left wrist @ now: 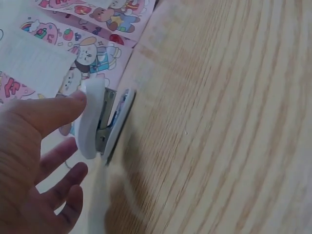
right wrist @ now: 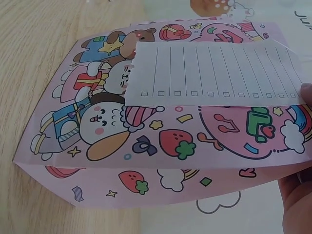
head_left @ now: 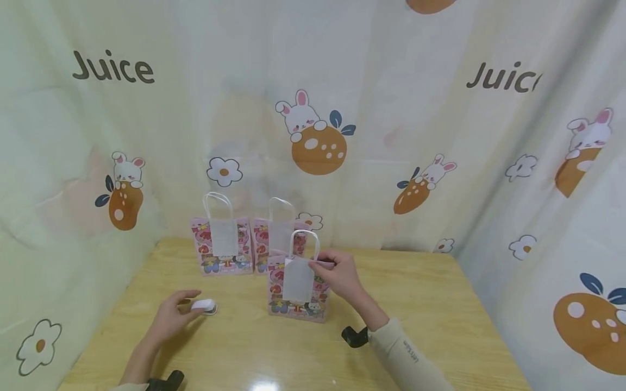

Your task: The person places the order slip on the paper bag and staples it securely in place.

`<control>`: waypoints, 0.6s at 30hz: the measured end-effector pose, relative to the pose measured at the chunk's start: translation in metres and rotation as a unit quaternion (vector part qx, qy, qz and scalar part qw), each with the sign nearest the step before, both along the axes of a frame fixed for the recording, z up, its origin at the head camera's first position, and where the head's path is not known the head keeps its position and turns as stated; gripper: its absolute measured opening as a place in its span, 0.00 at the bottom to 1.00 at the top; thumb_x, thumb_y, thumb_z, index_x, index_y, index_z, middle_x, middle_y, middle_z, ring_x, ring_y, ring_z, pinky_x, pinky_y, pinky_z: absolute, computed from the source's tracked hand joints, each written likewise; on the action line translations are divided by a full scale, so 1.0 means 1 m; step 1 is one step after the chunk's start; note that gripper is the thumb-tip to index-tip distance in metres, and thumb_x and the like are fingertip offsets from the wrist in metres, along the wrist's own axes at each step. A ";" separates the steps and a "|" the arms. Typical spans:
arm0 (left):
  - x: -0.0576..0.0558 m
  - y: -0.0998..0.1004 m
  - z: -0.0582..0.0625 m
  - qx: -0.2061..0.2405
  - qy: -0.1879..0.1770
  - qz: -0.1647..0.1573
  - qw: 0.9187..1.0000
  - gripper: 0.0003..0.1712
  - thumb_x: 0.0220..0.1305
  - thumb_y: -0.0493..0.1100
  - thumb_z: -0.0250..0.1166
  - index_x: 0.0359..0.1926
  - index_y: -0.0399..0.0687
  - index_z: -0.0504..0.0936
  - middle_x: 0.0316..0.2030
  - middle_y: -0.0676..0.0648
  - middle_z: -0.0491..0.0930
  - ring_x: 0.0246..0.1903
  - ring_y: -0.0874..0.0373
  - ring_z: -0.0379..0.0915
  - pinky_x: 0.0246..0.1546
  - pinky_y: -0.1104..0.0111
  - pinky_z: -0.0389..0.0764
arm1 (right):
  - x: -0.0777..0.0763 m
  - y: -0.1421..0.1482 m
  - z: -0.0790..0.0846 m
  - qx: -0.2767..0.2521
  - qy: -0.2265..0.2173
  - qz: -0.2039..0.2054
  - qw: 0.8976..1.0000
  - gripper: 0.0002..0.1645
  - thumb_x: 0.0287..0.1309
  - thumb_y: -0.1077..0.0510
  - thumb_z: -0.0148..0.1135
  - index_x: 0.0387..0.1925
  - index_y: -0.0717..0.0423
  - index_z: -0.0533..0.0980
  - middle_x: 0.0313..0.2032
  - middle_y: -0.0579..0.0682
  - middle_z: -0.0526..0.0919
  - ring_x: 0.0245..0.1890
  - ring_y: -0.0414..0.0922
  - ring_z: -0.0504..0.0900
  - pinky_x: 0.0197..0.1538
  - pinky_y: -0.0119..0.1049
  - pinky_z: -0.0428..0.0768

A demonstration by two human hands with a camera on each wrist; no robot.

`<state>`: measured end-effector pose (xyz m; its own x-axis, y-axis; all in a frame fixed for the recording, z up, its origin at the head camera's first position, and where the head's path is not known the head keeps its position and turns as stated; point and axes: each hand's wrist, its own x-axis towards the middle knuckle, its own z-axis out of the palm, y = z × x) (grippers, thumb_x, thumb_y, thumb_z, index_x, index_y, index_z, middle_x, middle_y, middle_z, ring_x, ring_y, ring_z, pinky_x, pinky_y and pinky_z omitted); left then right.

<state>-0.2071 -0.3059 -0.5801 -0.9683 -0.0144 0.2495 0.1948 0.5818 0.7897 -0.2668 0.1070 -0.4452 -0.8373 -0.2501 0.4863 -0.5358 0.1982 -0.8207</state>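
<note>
A pink gift bag [head_left: 319, 304] with cartoon animals and a white twisted handle stands on the table. Over its front lies a lined white note with checkboxes [right wrist: 214, 73]. At the bag's upper right edge my right hand [head_left: 342, 274] pinches it and the note's corner; part of this grip is hidden in the right wrist view. Off to the left, my left hand [head_left: 171, 315] holds a small white stapler [left wrist: 91, 122] low at the tabletop. Its thumb touches the stapler's white top, while the other fingers curve loosely behind, partly hidden.
Two similar bags, a left one [head_left: 244, 239] and a right one [head_left: 261, 239], stand behind, each with a white note on its front. The wooden table [head_left: 415, 304] meets a printed curtain [head_left: 381, 70] at the back and sides.
</note>
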 end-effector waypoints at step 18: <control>-0.010 0.010 0.001 -0.050 -0.010 -0.043 0.998 0.14 0.63 0.39 0.68 0.48 0.37 0.79 0.41 0.44 0.81 0.42 0.51 0.76 0.44 0.58 0.77 | 0.010 -0.001 0.005 0.004 -0.014 -0.004 1.000 0.03 0.54 0.69 0.69 0.31 0.67 0.83 0.30 0.57 0.85 0.30 0.39 0.84 0.34 0.34 0.83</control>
